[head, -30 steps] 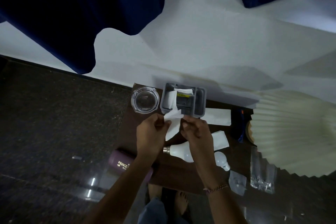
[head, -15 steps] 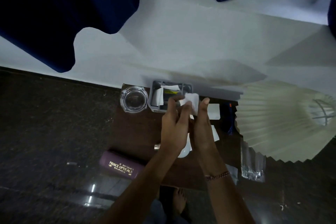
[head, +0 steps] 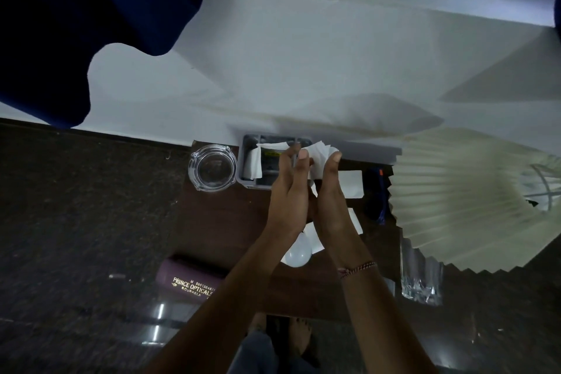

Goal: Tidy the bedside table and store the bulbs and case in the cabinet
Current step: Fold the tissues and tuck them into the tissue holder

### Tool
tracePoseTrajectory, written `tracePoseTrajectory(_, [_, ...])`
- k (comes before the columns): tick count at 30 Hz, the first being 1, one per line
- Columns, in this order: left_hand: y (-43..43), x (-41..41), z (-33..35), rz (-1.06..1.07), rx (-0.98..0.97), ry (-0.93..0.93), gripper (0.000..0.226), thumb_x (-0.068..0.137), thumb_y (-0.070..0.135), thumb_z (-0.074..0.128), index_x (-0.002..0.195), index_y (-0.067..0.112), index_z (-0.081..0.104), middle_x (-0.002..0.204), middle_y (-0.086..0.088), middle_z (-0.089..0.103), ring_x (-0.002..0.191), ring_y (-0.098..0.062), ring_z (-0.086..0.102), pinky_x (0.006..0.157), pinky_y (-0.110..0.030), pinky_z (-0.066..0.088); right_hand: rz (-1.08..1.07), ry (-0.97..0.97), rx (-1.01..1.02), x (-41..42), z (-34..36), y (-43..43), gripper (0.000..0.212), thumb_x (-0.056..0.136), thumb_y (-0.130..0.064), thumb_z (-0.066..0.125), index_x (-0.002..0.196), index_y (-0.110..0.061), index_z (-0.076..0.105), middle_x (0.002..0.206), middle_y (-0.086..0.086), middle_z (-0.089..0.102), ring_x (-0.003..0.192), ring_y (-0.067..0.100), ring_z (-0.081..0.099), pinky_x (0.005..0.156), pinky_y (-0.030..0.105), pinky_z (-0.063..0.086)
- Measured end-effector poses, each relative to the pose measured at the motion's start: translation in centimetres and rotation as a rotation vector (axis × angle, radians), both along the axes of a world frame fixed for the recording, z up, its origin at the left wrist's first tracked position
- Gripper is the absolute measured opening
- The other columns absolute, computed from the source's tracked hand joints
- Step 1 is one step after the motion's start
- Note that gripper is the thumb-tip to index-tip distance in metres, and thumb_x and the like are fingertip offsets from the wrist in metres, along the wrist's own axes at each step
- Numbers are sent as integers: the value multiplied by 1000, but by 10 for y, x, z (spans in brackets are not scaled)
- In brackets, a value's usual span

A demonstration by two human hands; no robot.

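Both my hands reach over the dark wooden bedside table (head: 218, 222) and hold a folded white paper (head: 320, 153) between them. My left hand (head: 288, 194) and my right hand (head: 332, 200) press together above the grey compartment tray (head: 247, 158) at the table's back edge. White slips stand inside the tray. A white bulb (head: 296, 253) lies on the table under my forearms, mostly hidden. The maroon spectacle case (head: 188, 281) printed "PRINCE OPTICALS" rests at the table's front left corner.
A glass ashtray (head: 212, 168) sits left of the tray. More white papers (head: 352, 184) lie right of my hands. A pleated lampshade (head: 464, 197) fills the right side, with a clear glass (head: 420, 276) below it. Dark stone floor lies to the left.
My hands moved from the table's middle up to the grey tray, carrying the folded paper with them. The camera drifted, so the lampshade shows more.
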State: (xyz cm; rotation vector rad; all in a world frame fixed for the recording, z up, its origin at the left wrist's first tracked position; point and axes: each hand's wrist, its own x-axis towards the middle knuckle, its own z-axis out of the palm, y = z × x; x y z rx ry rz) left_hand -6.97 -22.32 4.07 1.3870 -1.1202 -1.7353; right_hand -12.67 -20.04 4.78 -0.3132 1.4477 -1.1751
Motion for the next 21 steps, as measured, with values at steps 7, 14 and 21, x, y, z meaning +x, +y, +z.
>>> tracePoseTrajectory(7, [-3, -1, -1, 53, 13, -31, 31, 94, 47, 34, 116, 32, 51, 105, 15, 64, 97, 9, 61, 81, -12, 44, -1, 116, -25, -7, -4, -3, 81, 69, -73, 24, 130, -26, 46, 128, -3, 54, 114, 4, 51, 107, 40, 39])
tracePoseTrajectory(14, [27, -7, 10, 336, -68, -29, 19, 95, 27, 43, 91, 25, 61, 87, 12, 66, 87, 2, 62, 81, -25, 51, -197, 262, 99, -31, -14, 19, 52, 94, -50, 25, 131, -23, 48, 144, -1, 42, 135, 13, 34, 115, 40, 26])
tracePoseTrajectory(21, [36, -35, -20, 203, 372, -76, 33, 99, 25, 37, 119, 9, 59, 115, -2, 61, 106, -13, 54, 101, -35, 42, -146, 351, 247, -48, -39, 31, 46, 98, -44, 26, 130, -22, 49, 146, 1, 38, 133, 16, 33, 103, 29, 25])
